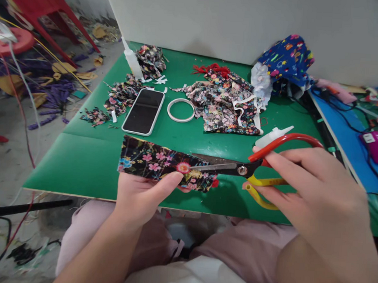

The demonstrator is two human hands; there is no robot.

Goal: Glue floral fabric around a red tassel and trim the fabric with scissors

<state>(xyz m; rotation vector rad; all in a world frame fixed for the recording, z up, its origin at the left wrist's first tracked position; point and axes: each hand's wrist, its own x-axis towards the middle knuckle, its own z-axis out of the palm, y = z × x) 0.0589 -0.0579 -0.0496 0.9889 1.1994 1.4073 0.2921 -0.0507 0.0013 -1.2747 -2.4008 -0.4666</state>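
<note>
My left hand (pixel 146 194) grips a strip of black floral fabric (pixel 142 157), thumb on top and fingers underneath, just above the table's front edge. My right hand (pixel 321 189) is closed on scissors (pixel 229 166) with one red and one yellow handle. Their blades point left and lie along the fabric strip, reaching close to my left thumb. Whether the blades are cutting into the cloth I cannot tell. Beyond the strip, a phone (pixel 144 111) in a white case lies face up, beside a roll of white tape (pixel 181 110).
Floral fabric pieces (pixel 224 105) lie in a pile on the green table (pixel 87 151). Scraps (pixel 124 91) and an upright white bottle (pixel 132 62) are at the back left. Another white bottle (pixel 273 136) lies near my right hand. Blue patterned cloth (pixel 288 62) sits at the back right.
</note>
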